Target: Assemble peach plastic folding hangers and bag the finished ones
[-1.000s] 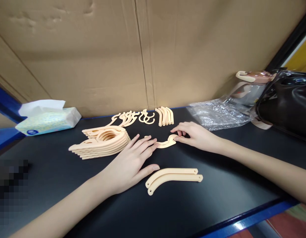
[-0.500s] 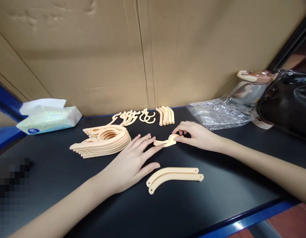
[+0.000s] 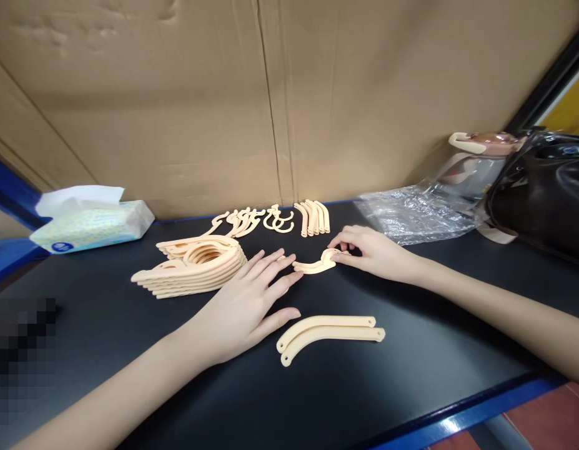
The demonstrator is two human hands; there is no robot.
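My right hand (image 3: 361,250) pinches the right end of a small peach plastic hanger piece (image 3: 312,267) with a rounded hump, on the black tabletop. Spread flat, my left hand (image 3: 254,300) holds nothing. Its fingertips lie close to the left end of that piece; whether they touch it I cannot tell. Just in front are two curved hanger arms (image 3: 331,331) side by side, with holes at their ends. Left of my left hand stands a stack of similar peach hanger pieces (image 3: 190,265).
Along the back lie several hanger hooks (image 3: 245,222) and a row of curved arms (image 3: 312,219). A tissue pack (image 3: 92,225) is at the left. Clear plastic wrap (image 3: 415,215), a bottle (image 3: 476,165) and a black bag (image 3: 542,194) occupy the right, before a cardboard wall (image 3: 200,112).
The hanger piece in my right hand has shifted slightly right and away from me. My left fingertips have drawn back a little from it. The other pieces stay put.
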